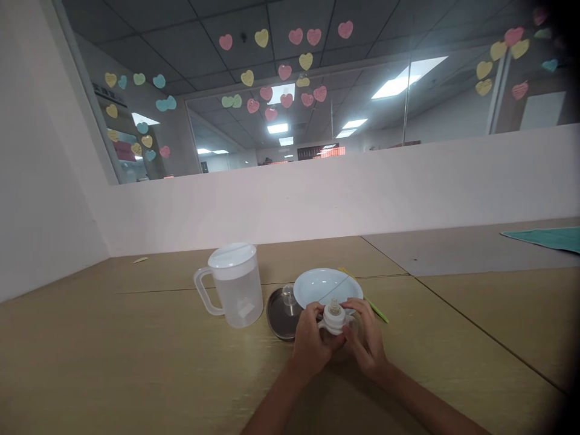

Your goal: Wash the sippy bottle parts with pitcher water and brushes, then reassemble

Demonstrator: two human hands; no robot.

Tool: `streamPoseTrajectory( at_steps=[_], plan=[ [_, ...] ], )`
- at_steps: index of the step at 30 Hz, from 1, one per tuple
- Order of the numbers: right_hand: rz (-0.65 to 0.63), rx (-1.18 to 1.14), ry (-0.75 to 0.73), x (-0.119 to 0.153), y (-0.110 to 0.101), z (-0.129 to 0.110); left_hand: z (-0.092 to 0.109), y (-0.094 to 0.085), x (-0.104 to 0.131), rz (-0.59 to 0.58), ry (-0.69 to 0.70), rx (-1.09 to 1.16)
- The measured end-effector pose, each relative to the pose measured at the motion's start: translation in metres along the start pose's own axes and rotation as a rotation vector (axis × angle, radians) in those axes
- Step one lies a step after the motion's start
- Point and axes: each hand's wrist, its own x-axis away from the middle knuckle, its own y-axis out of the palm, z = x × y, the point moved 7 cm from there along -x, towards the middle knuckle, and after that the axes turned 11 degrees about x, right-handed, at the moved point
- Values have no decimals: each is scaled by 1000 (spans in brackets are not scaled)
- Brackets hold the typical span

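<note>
A baby bottle [334,318] with a white collar, a clear teat on top and side handles is held between both hands, in front of a white bowl [317,289]. My left hand [312,338] is closed around its left side and handle. From the right, my right hand [368,338] grips the other side, with fingers curled over the handle. The bottle's lower body is mostly hidden by the fingers. Just left of the bowl, a clear cap [289,296] stands in a dark metal tray [277,323].
A lidded translucent pitcher [238,290] stands to the left, its handle facing left. Partly behind the bowl lies a green and yellow stick-like item [379,313]. A teal cloth [550,237] rests at the far right. A white wall [272,208] with a window above bounds the table's back.
</note>
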Motion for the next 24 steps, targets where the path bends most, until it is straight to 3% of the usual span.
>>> streamPoseTrajectory(
  at_steps=[4,7,12,16,18,21,24],
  plan=[
    [40,64,-63,3,-3,-3,3,-1,-1,-25,11,-8],
    [47,139,-219,3,-3,-15,6,1,0,-67,68,-22],
    [-40,195,-377,4,0,-29,-3,0,1,-22,64,41],
    [-79,221,-449,8,3,-33,-2,1,0,-52,76,30],
    [-12,195,-406,7,0,-30,4,1,-1,-75,103,5],
    [97,113,-131,1,-5,-9,13,0,-2,-83,107,-18],
    [-17,-6,134,-4,5,16,19,0,-3,-84,114,-38]
  ],
)
